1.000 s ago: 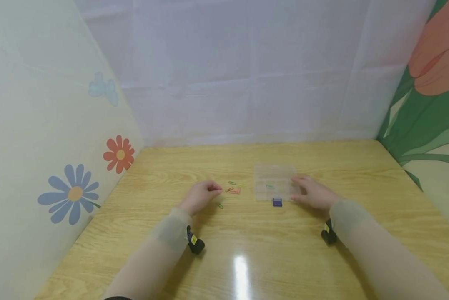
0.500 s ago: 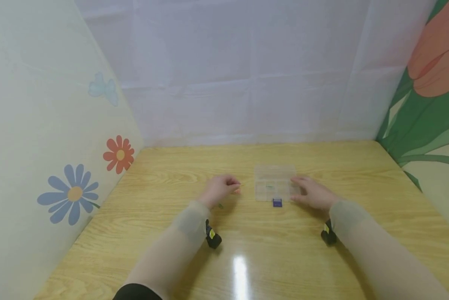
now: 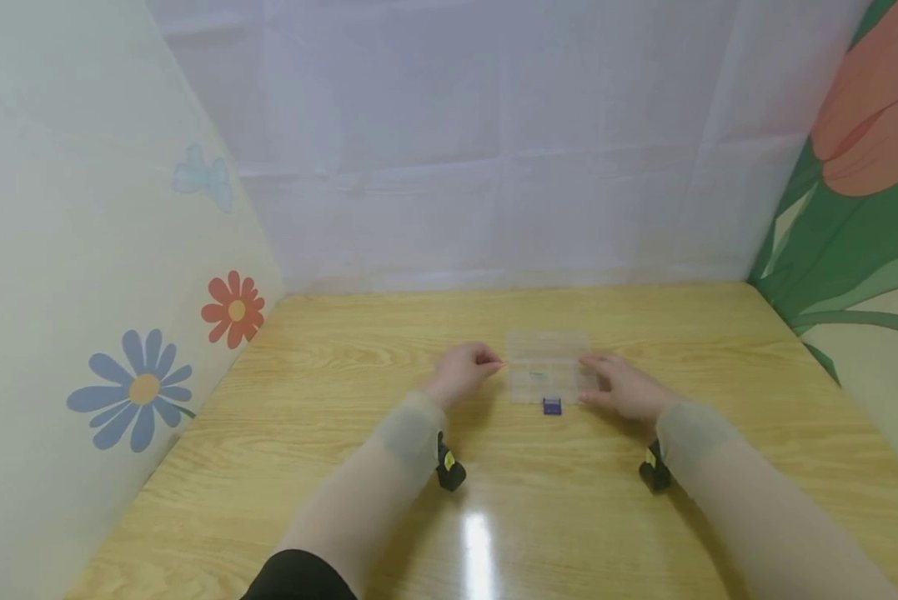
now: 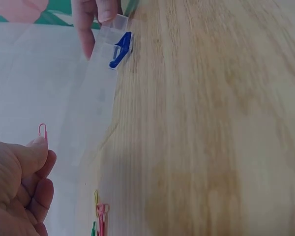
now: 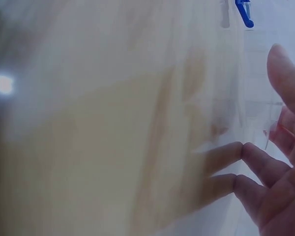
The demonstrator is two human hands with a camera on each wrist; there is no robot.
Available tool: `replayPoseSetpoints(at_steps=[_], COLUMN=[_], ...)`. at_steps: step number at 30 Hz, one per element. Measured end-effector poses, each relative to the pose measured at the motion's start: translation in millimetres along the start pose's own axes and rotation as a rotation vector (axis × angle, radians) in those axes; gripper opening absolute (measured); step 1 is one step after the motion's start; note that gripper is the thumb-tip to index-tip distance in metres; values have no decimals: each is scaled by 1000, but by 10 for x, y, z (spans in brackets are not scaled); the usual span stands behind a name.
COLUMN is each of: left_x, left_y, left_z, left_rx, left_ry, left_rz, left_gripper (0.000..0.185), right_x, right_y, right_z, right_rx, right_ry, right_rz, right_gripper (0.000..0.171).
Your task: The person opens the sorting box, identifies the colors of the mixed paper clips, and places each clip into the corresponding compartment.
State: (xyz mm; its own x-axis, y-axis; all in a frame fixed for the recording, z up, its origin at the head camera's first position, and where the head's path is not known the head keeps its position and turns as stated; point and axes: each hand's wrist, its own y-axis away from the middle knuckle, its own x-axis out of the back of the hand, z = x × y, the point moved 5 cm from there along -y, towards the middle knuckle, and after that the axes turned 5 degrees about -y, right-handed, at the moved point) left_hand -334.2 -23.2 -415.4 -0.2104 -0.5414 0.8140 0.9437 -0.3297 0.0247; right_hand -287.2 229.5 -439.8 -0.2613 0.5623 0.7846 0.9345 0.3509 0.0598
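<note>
A pink paper clip (image 4: 42,130) is pinched between the thumb and fingers of my left hand (image 3: 461,372), just left of a clear plastic compartment box (image 3: 549,344). The box's lid is up, a blue latch (image 3: 552,406) sits at its front, and a small green paper clip (image 3: 539,376) lies in one compartment. My right hand (image 3: 630,388) touches the box's right side, thumb and fingers spread apart. Several loose paper clips, among them a yellow clip (image 4: 96,201) and a pink clip (image 4: 102,216), lie on the table below my left hand, hidden in the head view.
The wood-grain table (image 3: 584,533) carries a bright light reflection near the front. A white cloth (image 3: 449,150) hangs behind it. Walls with printed flowers stand left and right. Each wrist wears a small black camera (image 3: 450,472).
My left hand has moved right from the scattered paper clips to near the box's left edge, now with a pink clip between its fingertips. The right hand has stayed at the box.
</note>
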Motion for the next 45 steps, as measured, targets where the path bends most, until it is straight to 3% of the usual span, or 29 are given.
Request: replayPoseSetpoints(at_steps=[10, 22, 32, 45], left_x=[-97, -141, -154, -190], left_y=[-100, -110, -116, -121], left_z=[55, 178, 178, 167], left_rx=[-11, -29, -15, -34], left_ry=[-50, -93, -151, -147], left_rz=[27, 45, 35, 24], left_gripper=[14, 12, 9, 9], right_x=[-1, 1, -6, 12], right_y=[-2, 3, -8, -4], right_z=[-12, -24, -15, -17], right_rx=[17, 14, 17, 30], right_ry=[-6, -8, 5, -1], right_rz=[4, 2, 9, 27], right_gripper=[74, 73, 72, 71])
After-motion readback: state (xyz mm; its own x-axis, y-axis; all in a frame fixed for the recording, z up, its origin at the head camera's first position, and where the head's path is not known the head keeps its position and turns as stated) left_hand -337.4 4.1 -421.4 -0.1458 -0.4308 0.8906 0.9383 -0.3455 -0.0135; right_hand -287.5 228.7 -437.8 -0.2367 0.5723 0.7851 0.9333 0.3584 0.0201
